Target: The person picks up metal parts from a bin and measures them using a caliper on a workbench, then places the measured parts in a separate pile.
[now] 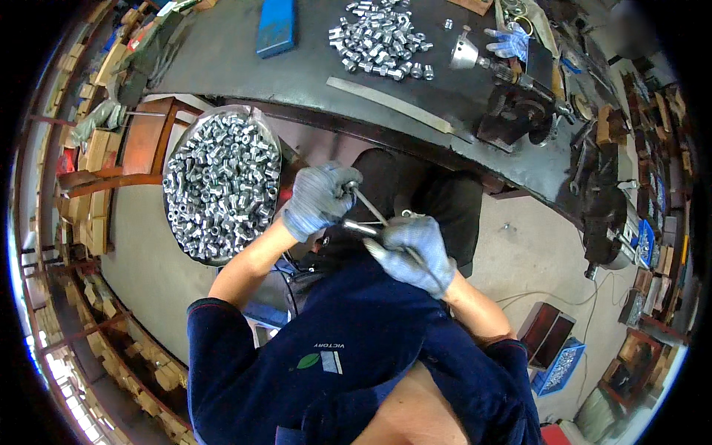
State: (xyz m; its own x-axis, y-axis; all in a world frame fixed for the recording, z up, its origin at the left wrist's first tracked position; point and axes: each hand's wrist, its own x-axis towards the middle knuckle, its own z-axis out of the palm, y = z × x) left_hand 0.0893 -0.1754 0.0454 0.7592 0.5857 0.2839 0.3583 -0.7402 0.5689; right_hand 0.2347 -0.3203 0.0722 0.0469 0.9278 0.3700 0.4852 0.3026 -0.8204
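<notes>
Both my hands wear grey-blue knit gloves and meet above my lap. My left hand (317,200) is closed, its fingertips pinching a small metal piece (348,188) that they mostly cover. My right hand (417,252) grips a thin metal rod-like tool (369,205), whose far end reaches the piece at my left fingertips. A shiny cylindrical part (361,228) sticks out beside my right fingers; whether it belongs to the same tool I cannot tell. To the left, a large round container (273,127) is heaped with metal fittings (222,185).
On the dark workbench (222,59) ahead lie a pile of fittings (378,41), a blue box (276,28), a flat metal bar (393,104), a vise (515,115) and a blue glove (510,41). A wooden stool (148,141) stands left. Blue bins (560,367) sit right; a cable crosses the floor.
</notes>
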